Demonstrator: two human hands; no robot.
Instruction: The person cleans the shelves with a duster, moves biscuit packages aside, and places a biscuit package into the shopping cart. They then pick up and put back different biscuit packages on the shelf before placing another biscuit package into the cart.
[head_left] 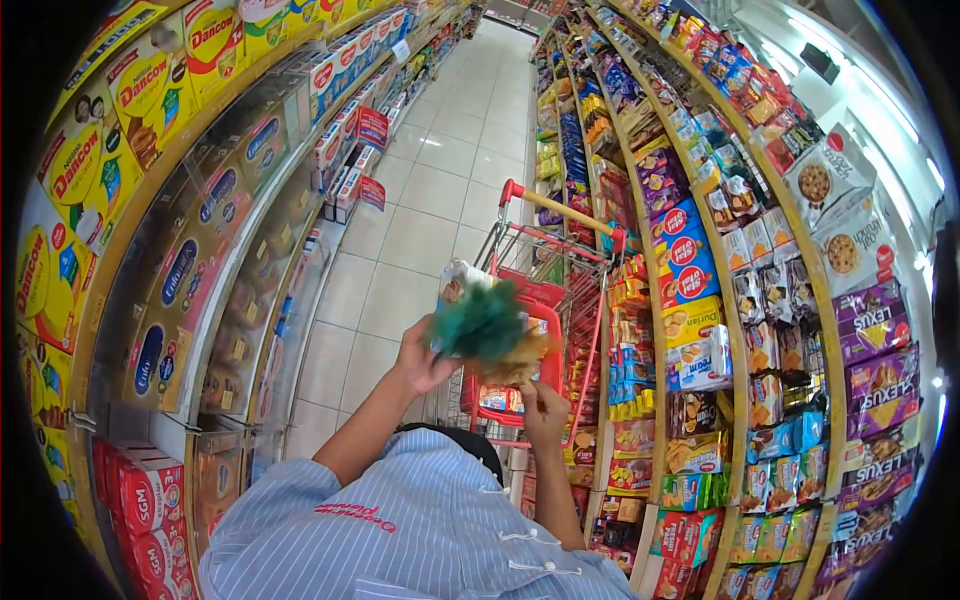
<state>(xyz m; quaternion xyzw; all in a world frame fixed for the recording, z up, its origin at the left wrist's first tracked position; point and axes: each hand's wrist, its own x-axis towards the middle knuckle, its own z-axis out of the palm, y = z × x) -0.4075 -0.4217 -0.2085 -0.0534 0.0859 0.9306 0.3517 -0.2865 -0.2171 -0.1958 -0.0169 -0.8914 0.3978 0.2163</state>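
Observation:
A blurred packet (pixel 485 320), dark green above and gold-tan below, is held up in front of my chest. My left hand (pixel 428 358) grips its left side with the thumb underneath. At the packet's lower right edge, the fingers of my right hand (pixel 543 412) are pinched together. Motion blur hides the print. A whitish packet (pixel 460 275) shows behind its upper left; what holds that one is hidden. Beyond my hands is a red basket (pixel 548 318) inside a shopping trolley (pixel 597 375), partly covered by the packet, with colourful packs low down in it.
Shelves on the right carry biscuit packs such as purple Lexus packs (pixel 880 385) and red Slai O'lai packs (pixel 685 255). On the left shelves stand yellow Dancow boxes (pixel 75 175) and Enfa boxes (pixel 180 270). A tiled aisle (pixel 440 165) runs between them. Red price signs (pixel 372 128) jut out on the left.

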